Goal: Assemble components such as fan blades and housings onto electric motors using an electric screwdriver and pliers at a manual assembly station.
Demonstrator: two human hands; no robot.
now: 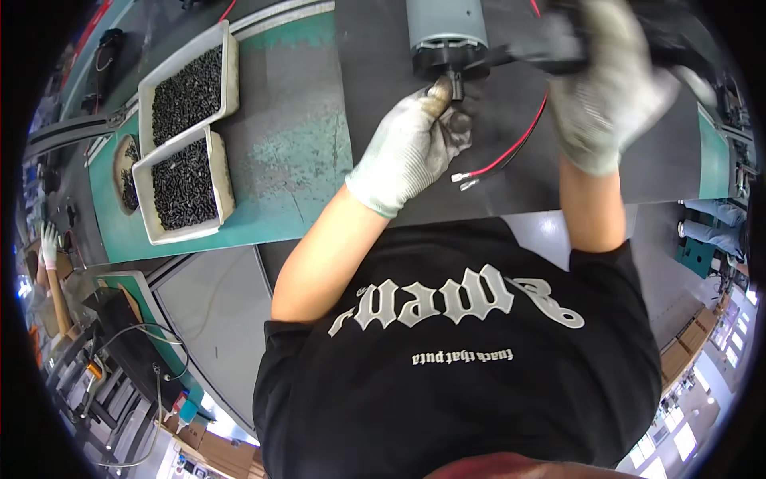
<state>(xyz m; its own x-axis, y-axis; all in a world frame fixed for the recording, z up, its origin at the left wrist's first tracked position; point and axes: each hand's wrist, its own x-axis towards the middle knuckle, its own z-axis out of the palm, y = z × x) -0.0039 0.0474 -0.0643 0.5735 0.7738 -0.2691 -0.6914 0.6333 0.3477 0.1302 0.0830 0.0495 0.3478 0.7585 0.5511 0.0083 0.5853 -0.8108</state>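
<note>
And here's the left hand in a pale, whitish knit glove, ribbed cuff snug at the wrist, a greenish edge along the hem, fingertips smudged dark and brownish! Over to the right hand: a whitish glove there too, ribbed at the cuff, its finer detail lost to blur. Bare forearms between glove and sleeve, and now the shirt, black, with short black sleeves! Big silvery-white blackletter curves across the chest, upside down from up here, a smaller pale line beyond it.
</note>
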